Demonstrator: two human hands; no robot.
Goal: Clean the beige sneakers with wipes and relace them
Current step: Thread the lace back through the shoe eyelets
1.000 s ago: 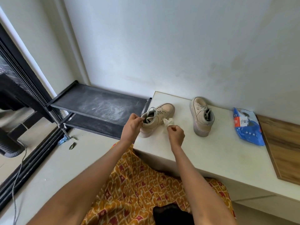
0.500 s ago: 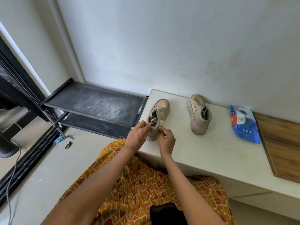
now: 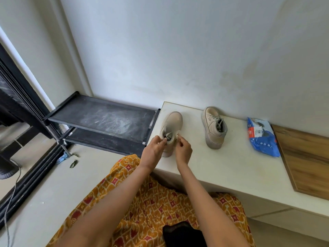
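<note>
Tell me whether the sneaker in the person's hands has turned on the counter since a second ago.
Yes. The held sneaker has swung round: its toe pointed right, toward the other sneaker; now it points at the wall, in line with the counter edge.

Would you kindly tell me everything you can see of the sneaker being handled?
The near sneaker is beige with a thick pale sole and pale laces; its material looks like suede or canvas. It stands upright on the white bench near the left end, toe toward the wall. The left hand and right hand pinch its lace ends at the opening. The other sneaker stands apart.
</note>
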